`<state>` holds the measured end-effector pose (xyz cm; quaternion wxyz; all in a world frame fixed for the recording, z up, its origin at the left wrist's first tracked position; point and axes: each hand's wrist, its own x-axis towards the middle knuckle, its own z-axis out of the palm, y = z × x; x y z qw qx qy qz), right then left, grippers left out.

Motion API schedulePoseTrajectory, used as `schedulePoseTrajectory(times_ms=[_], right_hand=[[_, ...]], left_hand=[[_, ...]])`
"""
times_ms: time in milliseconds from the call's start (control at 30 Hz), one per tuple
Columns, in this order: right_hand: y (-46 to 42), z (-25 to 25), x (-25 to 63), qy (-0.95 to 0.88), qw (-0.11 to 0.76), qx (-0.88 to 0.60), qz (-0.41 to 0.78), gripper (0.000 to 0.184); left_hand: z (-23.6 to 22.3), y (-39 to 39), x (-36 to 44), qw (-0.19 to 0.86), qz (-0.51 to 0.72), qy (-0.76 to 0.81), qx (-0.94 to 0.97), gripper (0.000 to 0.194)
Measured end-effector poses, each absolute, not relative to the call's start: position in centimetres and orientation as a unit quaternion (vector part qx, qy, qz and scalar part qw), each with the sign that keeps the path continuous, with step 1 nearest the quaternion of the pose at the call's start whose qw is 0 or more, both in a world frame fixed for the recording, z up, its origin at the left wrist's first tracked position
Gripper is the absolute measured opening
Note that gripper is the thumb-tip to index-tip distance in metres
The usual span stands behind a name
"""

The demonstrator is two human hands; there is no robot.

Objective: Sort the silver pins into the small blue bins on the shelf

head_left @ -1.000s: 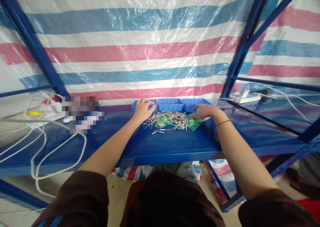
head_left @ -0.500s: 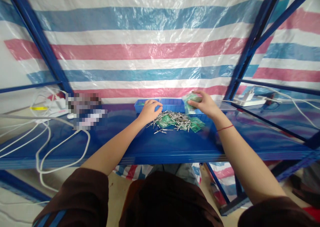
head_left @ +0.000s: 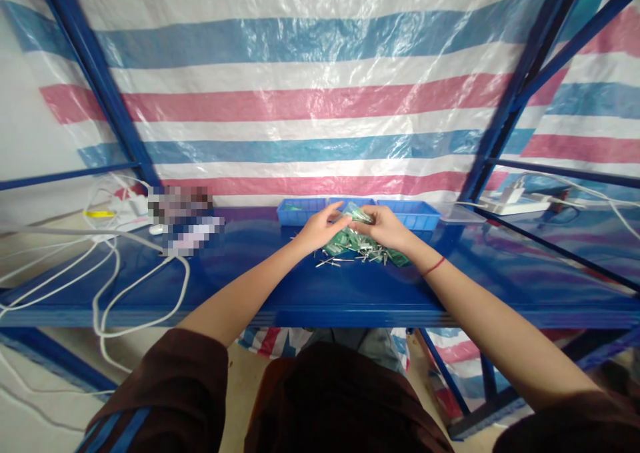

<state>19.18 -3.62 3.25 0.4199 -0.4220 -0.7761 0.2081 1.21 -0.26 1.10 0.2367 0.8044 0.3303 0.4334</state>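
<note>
A small clear plastic bag with green markings is held up over the pile, between my two hands. My right hand is closed on its right side, thumb in front. At its left edge, my left hand has curved fingers and a thumb touching the bag. Below them lies a heap of silvery pop rivets, mixed with more green-printed bags. Both hands hide part of the heap. Behind it stand blue plastic bins in a row, a left one with something green inside and a right one.
The blue shelf has uprights on both sides. White cables loop over its left front edge. A blurred-out item sits at left. A power strip lies at right, near a clear plastic lid. Striped sheeting hangs behind.
My right hand picked up the plastic bag from the pile's right side, raised it near the right bin, then brought it left to the middle. My left hand moved right to meet it.
</note>
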Motion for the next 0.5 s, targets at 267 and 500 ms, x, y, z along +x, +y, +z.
schedulePoseTrajectory(times_ms=[267, 500], right_hand=[[-4.8, 3.2, 17.4, -0.694, 0.495, -0.412, 0.321, 0.041], [-5.2, 3.5, 17.3, -0.602, 0.491, -0.361, 0.517, 0.041]], left_hand=[[2.2, -0.7, 1.0, 0.176, 0.513, 0.336, 0.77, 0.019], [2.7, -1.8, 0.7, 0.0, 0.437, 0.225, 0.871, 0.024]])
